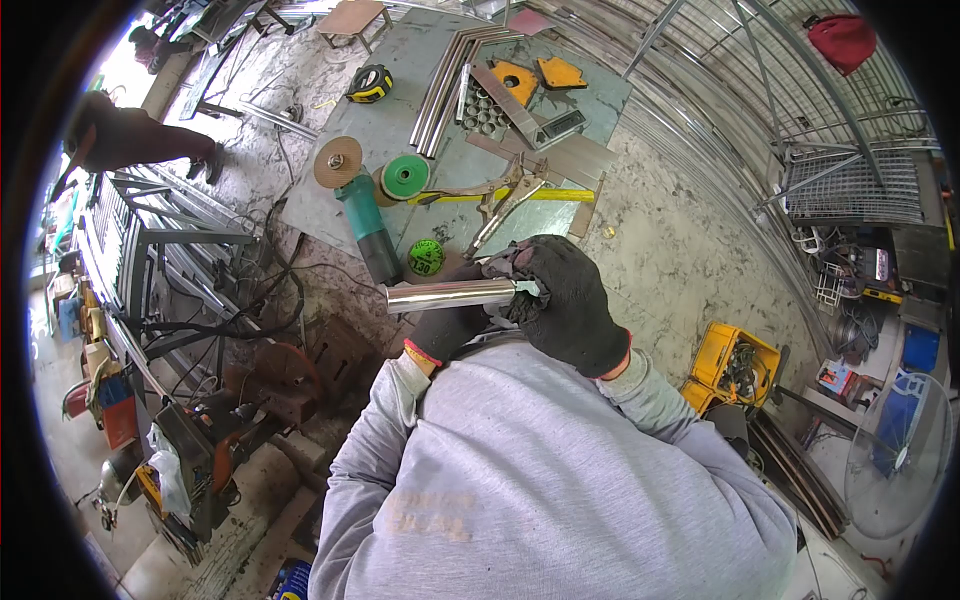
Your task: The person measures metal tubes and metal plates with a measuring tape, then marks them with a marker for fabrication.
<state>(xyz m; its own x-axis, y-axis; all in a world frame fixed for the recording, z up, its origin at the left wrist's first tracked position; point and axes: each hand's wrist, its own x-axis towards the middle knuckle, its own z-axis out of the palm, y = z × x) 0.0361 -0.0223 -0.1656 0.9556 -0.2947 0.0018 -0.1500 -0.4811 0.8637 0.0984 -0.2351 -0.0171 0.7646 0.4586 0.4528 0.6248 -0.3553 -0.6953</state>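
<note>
A short, shiny metal tube [450, 295] lies level in front of my chest. My right hand [572, 305], in a black glove, is closed around its right end; grey-white material shows at the fingertips. My left hand [455, 322], also gloved in black, is under and behind the tube, curled against it, with its fingers partly hidden. Just beyond lie a teal angle grinder [366, 225] with a tan disc [338, 162], a green disc [406, 177] and a round green label-like item [426, 257]. Locking clamp pliers [510, 195] rest across a yellow strip [560, 195].
The metal sheet [330, 195] also bears long tubes [445, 95], short tube pieces [486, 110], yellow magnetic squares [560, 73] and a tape measure [370, 83]. A yellow crate [712, 360] stands right. Cables [270, 250] and metal frames [190, 238] lie left; a person [145, 140] is beyond.
</note>
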